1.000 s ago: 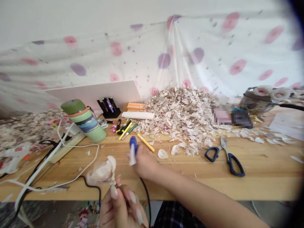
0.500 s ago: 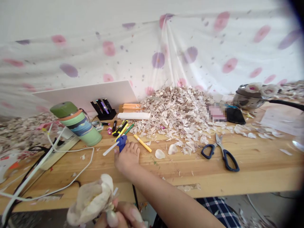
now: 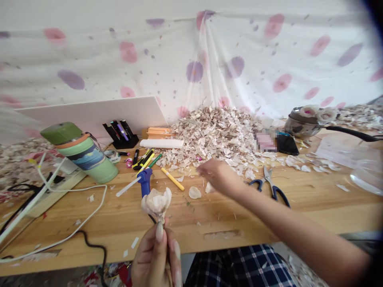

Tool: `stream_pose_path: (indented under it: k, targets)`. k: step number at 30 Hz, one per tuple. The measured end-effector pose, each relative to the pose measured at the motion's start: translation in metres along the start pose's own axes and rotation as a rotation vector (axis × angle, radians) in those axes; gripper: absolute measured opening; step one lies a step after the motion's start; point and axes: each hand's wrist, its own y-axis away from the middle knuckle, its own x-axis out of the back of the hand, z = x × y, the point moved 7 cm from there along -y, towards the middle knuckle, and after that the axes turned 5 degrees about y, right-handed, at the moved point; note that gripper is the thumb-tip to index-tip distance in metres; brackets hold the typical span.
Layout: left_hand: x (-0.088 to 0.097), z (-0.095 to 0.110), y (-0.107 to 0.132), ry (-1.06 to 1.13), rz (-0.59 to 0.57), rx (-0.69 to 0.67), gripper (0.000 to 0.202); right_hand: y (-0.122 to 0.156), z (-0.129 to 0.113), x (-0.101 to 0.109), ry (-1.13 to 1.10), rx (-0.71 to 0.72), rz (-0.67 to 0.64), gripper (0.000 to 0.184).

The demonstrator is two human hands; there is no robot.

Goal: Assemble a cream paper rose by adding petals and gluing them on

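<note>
My left hand [image 3: 157, 255] is closed at the front edge of the table, pinching the stem of a handmade flower [image 3: 157, 202] with pale, off-white petals. The flower stands upright above my fingers. Behind it lies a blue glue gun [image 3: 145, 180] with a white glue stick poking out. My right hand [image 3: 216, 172] reaches across from the right to the near side of a heap of dried petals [image 3: 218, 129]. Motion smears its fingers, so whether they grip anything is unclear. Two loose petals lie near it, one round petal [image 3: 195, 193] to its left.
Scissors [image 3: 269, 185] lie right of the heap, partly behind my right forearm. Markers [image 3: 172, 179], a green bottle [image 3: 86, 155] and white cables [image 3: 103, 199] occupy the left side. A phone [image 3: 287, 144] and a metal pot [image 3: 302, 123] with a long handle stand back right.
My right hand has left the glue gun and moved right to the petal heap. My left hand has raised the flower and shifted right. The view has turned slightly.
</note>
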Motion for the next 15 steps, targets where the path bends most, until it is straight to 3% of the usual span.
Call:
stream_pose_path:
  k: [3, 6, 10, 15]
  targets:
    - [0.003, -0.010, -0.010, 0.019, -0.054, 0.064, 0.045, 0.013, 0.077, 0.037, 0.073, -0.085, 0.042, 0.026]
    - [0.000, -0.020, -0.012, 0.017, -0.080, 0.135, 0.043, 0.031, 0.123, 0.044, 0.103, -0.053, -0.020, 0.026]
    - [-0.012, -0.022, -0.001, 0.024, -0.042, 0.132, 0.046, 0.053, 0.140, 0.030, 0.095, 0.031, -0.093, 0.027]
    - [-0.019, -0.025, 0.007, 0.030, 0.017, 0.131, 0.047, 0.057, 0.126, 0.026, 0.087, 0.068, -0.045, 0.026]
